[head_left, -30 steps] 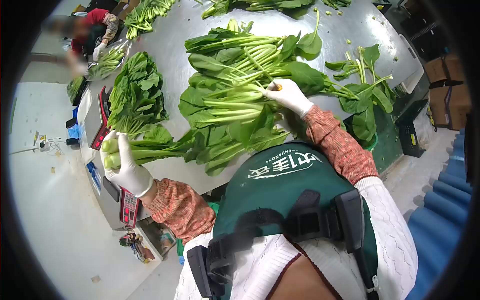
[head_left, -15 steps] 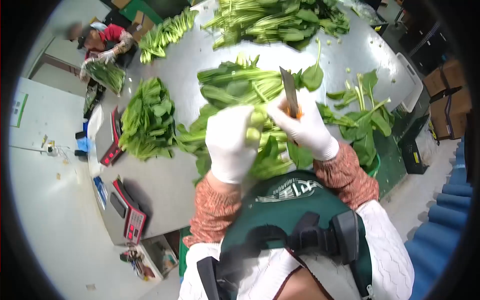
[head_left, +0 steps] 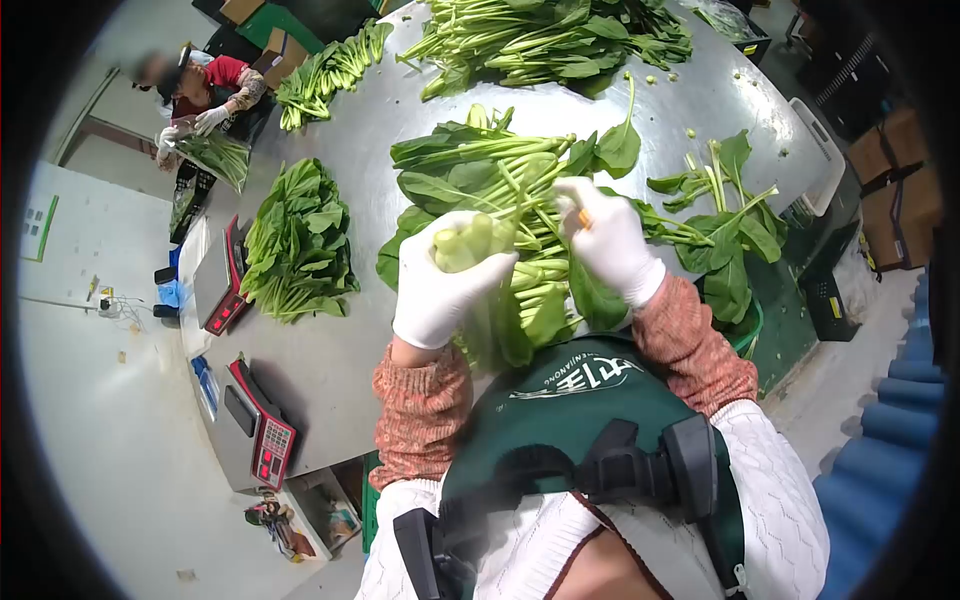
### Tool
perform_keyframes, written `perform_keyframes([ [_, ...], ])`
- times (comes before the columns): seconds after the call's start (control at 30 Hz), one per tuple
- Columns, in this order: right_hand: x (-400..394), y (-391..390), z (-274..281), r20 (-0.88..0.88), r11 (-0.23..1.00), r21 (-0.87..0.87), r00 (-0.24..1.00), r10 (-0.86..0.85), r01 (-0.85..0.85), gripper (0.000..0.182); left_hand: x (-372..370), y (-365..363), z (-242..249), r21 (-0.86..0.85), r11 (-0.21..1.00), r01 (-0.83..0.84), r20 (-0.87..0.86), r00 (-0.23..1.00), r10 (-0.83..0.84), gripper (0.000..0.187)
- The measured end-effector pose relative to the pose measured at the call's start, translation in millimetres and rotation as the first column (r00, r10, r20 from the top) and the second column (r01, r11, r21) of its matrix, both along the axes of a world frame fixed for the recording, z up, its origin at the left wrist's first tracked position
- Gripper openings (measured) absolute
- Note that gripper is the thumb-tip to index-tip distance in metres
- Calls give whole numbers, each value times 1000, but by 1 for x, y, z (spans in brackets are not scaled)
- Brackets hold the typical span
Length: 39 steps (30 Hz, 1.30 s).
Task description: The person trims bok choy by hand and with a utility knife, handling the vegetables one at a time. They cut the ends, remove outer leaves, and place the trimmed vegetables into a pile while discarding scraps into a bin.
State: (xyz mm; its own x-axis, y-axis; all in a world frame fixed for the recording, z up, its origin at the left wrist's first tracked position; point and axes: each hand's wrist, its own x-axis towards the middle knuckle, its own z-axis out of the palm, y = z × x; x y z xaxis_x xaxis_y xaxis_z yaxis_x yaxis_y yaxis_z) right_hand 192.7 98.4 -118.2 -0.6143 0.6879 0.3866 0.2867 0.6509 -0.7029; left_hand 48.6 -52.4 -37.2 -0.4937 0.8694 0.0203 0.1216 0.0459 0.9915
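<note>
My left hand [head_left: 440, 285], in a white glove, is closed around a few leafy green stalks [head_left: 462, 245]; their pale cut ends face up and their leaves hang blurred below. Just to the right, my gloved right hand [head_left: 612, 245] grips a knife [head_left: 584, 217]. Only a bit of its orange handle shows, and the blade cannot be made out. Beneath and beyond both hands a loose pile of leafy greens [head_left: 470, 165] lies on the metal table [head_left: 350, 390]. Several stalks with broad leaves [head_left: 735, 235] are spread to the right of my right hand.
Two red scales [head_left: 265, 430] [head_left: 228, 285] stand along the left edge. A bunch of greens [head_left: 300, 240] lies beside them, and a large heap [head_left: 560, 45] sits at the far side. At the upper left, a co-worker [head_left: 215, 95] holds a bag of greens [head_left: 215, 155].
My left hand has turned and lowered slightly, showing the stalk ends. My right hand has tilted, and the knife blade that stood upright no longer shows. The co-worker's bag has shifted slightly.
</note>
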Motion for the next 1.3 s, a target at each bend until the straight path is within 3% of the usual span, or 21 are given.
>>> perform_keyframes([
  [0.03,-1,12,0,-43,999,39,999,-33,34,16,-1,-1,1,-10,1000,2,24,1000,-2,28],
  [0.1,10,12,4,-112,957,-287,994,3,-36,16,-1,2,2,-13,1000,-4,9,1000,4,29],
  [0.17,15,-1,37,-262,907,-288,936,233,-307,20,2,6,5,-32,999,10,-6,1000,-11,29],
  [0.23,13,-14,59,-419,708,-498,853,310,-501,23,4,13,-3,24,999,36,-71,997,-34,33],
  [0.3,7,-15,50,-491,782,-396,831,262,-481,21,11,20,-2,47,998,42,-52,998,-39,35],
  [0.33,12,-10,52,-430,808,-392,864,263,-441,20,14,23,-1,64,997,37,-32,999,-35,37],
  [0.4,22,-4,57,-367,870,-324,897,246,-371,21,13,25,-8,69,997,-27,-223,974,42,36],
  [0.5,26,0,54,-321,929,-347,947,11,-128,24,17,25,-11,129,990,-53,-427,898,104,36],
  [0.63,26,-1,47,-429,886,-406,903,34,-226,26,39,32,-7,212,974,77,-673,735,89,40],
  [0.67,25,-6,51,-443,880,-395,894,70,-264,24,43,34,-11,230,972,54,-628,771,105,39],
  [0.77,36,-7,70,-516,656,-615,852,83,-437,23,40,34,-14,211,978,1,-486,868,104,35],
  [0.87,43,4,42,-308,955,-210,941,138,-209,22,32,30,-11,156,988,-16,-475,875,89,32],
  [0.9,43,5,37,-245,991,-26,962,124,-134,25,29,29,-12,133,991,-26,-460,884,85,32],
  [0.93,44,3,39,-194,991,-8,973,128,-132,34,28,29,-11,133,991,-15,-437,896,72,32],
  [1.03,44,4,33,-120,984,131,983,140,-124,33,32,27,-2,130,988,83,-322,946,-37,30],
  [1.2,54,38,-15,-3,985,-167,999,46,-46,23,24,23,-1,113,986,122,-204,974,-97,28],
  [1.3,55,26,13,-67,875,-482,998,23,-52,20,18,21,4,47,996,70,-230,971,-57,29],
])
